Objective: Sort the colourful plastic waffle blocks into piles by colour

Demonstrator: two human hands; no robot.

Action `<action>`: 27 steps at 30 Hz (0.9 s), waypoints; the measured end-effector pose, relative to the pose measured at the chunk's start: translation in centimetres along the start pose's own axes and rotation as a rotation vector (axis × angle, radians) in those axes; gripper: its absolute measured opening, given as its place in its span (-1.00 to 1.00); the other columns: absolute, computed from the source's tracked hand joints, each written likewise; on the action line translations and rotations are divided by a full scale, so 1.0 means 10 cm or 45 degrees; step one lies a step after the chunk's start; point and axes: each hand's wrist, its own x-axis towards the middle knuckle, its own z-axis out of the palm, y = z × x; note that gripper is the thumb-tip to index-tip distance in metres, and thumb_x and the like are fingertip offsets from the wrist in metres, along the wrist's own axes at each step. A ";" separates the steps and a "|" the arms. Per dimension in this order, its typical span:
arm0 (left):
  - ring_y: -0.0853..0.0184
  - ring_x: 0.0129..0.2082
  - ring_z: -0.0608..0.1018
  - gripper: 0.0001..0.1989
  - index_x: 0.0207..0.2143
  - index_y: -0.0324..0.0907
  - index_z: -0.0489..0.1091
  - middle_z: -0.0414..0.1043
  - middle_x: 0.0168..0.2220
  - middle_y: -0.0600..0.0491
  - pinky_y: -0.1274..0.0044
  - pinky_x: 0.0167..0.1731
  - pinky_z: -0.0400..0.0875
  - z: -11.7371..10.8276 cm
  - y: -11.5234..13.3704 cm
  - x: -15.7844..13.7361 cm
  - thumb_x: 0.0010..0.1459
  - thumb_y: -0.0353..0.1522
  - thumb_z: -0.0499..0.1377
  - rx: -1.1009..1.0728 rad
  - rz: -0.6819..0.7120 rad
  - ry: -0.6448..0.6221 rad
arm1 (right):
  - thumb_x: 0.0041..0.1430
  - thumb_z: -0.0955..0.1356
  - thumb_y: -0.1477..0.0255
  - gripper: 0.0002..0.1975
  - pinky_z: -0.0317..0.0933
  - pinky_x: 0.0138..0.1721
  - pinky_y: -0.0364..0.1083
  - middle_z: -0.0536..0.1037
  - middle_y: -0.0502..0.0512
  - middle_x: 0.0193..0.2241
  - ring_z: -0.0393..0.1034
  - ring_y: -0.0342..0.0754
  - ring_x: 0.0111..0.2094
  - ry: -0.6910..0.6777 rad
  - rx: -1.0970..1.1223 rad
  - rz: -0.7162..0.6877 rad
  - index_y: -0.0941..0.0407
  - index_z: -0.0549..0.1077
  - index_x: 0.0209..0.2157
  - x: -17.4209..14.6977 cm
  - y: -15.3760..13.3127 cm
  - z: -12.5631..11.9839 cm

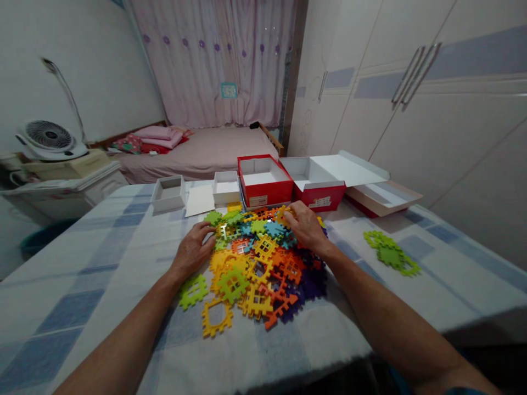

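Observation:
A heap of notched plastic interlocking pieces (263,247) in yellow, orange, green, blue and purple lies on the table in front of me. At the heap's left edge, my left hand (195,248) rests with its fingers loosely bent and apart, the tips touching light green pieces. My right hand (305,226) reaches over the far right of the heap, thumb and fingers closed on a yellow-orange interlocking piece (282,214). A yellow frame piece (217,318) and a green window piece (193,291) lie at the near left edge.
Several joined green pieces (391,253) lie apart on the right. Behind the heap stand an open red box (267,193), another red box with its flap raised (321,196), a shallow lid (382,197), and small white boxes (168,202). A checked cloth (102,263) covers the table.

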 end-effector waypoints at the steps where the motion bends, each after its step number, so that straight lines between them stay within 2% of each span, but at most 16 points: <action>1: 0.15 0.02 0.43 -0.66 -0.21 -0.22 0.43 0.34 0.01 -0.13 0.27 0.11 0.27 0.00 0.01 0.00 0.13 -0.23 -0.02 -0.004 0.003 -0.001 | 0.18 0.18 0.44 -0.84 0.11 -0.26 -0.14 0.41 0.06 -0.38 0.27 -0.10 -0.34 -0.039 0.027 -0.043 0.12 0.34 -0.41 -0.01 -0.04 -0.02; 5: 0.15 0.03 0.42 -0.65 -0.21 -0.23 0.43 0.35 0.01 -0.14 0.28 0.12 0.27 0.00 0.03 0.00 0.13 -0.23 -0.02 -0.017 0.019 -0.011 | 0.21 0.21 0.45 -0.84 0.12 -0.17 -0.10 0.44 0.09 -0.35 0.29 -0.08 -0.26 -0.372 0.030 -0.367 0.14 0.37 -0.40 -0.11 -0.18 -0.02; 9: 0.16 0.04 0.41 -0.66 -0.21 -0.22 0.43 0.34 0.01 -0.13 0.29 0.11 0.28 0.00 0.01 0.00 0.14 -0.23 -0.02 -0.013 0.033 -0.007 | 0.17 0.28 0.43 -0.89 0.08 -0.02 -0.01 0.46 0.21 -0.18 0.23 0.03 -0.06 -0.456 -0.147 -0.580 0.18 0.40 -0.31 -0.21 -0.23 0.10; 12: 0.16 0.05 0.41 -0.66 -0.21 -0.23 0.43 0.34 0.02 -0.13 0.29 0.12 0.27 0.01 0.00 0.00 0.14 -0.24 -0.02 -0.013 0.044 -0.015 | 0.12 0.33 0.43 -0.88 0.06 -0.03 0.01 0.45 0.18 -0.19 0.20 0.04 -0.03 -0.488 -0.227 -0.630 0.16 0.40 -0.28 -0.24 -0.26 0.11; 15: 0.16 0.04 0.41 -0.66 -0.21 -0.23 0.44 0.34 0.02 -0.13 0.29 0.12 0.27 0.01 0.01 0.00 0.13 -0.24 -0.02 -0.007 0.043 -0.009 | 0.12 0.33 0.43 -0.90 0.05 -0.07 -0.01 0.44 0.14 -0.23 0.22 0.01 -0.10 -0.522 -0.260 -0.651 0.15 0.39 -0.31 -0.25 -0.29 0.08; 18: 0.17 0.04 0.42 -0.66 -0.21 -0.21 0.44 0.34 0.02 -0.11 0.30 0.12 0.28 0.00 0.02 0.00 0.13 -0.23 -0.02 0.000 0.044 -0.008 | 0.13 0.34 0.40 -0.90 0.05 -0.10 -0.02 0.42 0.12 -0.23 0.22 -0.01 -0.14 -0.528 -0.243 -0.659 0.14 0.37 -0.33 -0.27 -0.29 0.06; 24: 0.15 0.03 0.42 -0.66 -0.22 -0.21 0.44 0.35 0.01 -0.10 0.29 0.12 0.28 -0.01 0.03 -0.01 0.12 -0.22 -0.01 -0.004 0.037 -0.013 | 0.10 0.35 0.41 -0.91 0.00 -0.04 0.01 0.42 0.10 -0.25 0.16 0.04 -0.01 -0.558 -0.177 -0.709 0.12 0.35 -0.36 -0.30 -0.25 0.07; 27: 0.15 0.04 0.42 -0.65 -0.21 -0.21 0.43 0.34 0.02 -0.12 0.29 0.13 0.27 -0.02 0.04 -0.01 0.12 -0.22 -0.01 -0.002 0.030 -0.026 | 0.09 0.35 0.41 -0.90 0.03 -0.06 -0.01 0.41 0.10 -0.24 0.20 0.00 -0.09 -0.595 -0.126 -0.726 0.13 0.35 -0.36 -0.31 -0.27 0.10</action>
